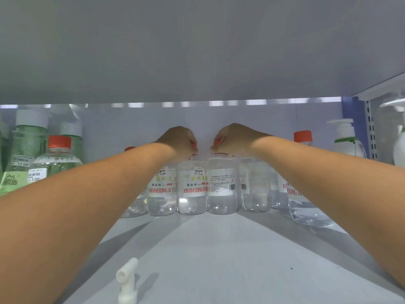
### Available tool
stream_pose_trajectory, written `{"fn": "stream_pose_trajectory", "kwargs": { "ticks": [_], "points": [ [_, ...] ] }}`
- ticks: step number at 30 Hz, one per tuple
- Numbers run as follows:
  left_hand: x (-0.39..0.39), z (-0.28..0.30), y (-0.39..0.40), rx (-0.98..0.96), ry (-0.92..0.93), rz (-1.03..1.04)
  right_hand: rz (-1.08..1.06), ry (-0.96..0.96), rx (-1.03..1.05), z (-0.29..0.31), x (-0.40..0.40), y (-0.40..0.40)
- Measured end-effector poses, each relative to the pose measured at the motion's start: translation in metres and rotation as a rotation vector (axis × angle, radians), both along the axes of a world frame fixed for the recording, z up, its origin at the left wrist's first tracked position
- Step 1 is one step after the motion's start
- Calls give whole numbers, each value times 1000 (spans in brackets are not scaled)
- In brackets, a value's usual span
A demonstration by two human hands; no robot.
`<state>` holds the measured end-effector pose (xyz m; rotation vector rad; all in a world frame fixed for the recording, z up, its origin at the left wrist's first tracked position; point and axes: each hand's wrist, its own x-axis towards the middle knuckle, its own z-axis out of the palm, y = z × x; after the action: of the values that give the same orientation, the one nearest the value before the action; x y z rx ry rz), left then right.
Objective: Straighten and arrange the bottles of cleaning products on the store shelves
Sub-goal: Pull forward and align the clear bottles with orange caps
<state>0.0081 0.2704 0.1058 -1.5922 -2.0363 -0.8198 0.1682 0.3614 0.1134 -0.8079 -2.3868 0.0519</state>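
Several clear bottles with orange caps and white labels stand in a row at the back of a white shelf [214,249]. My left hand [178,140] grips the orange cap of one clear bottle [191,191] whose label faces front. My right hand [232,137] grips the cap of the neighbouring clear bottle [221,189], which shows its barcode side. The two bottles stand upright and touch each other. Both caps are mostly hidden under my fingers.
Green bottles [29,141] with white caps stand at the left, and an orange-capped bottle [55,161] in front of them. White pump bottles [347,139] stand at the right by a blue upright [356,123]. A white spray nozzle [127,279] pokes up at the shelf's front. The upper shelf's underside [197,51] hangs low overhead.
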Motion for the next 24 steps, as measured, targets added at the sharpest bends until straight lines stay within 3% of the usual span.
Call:
{"fn": "stream_pose_trajectory", "kwargs": {
  "ticks": [13,24],
  "points": [
    [-12,-3,0,-8,-121,-91,-19,47,-52,-2,-2,3],
    [-1,-6,-2,49,-96,30,-23,73,-10,-10,-7,6]
  ]
}}
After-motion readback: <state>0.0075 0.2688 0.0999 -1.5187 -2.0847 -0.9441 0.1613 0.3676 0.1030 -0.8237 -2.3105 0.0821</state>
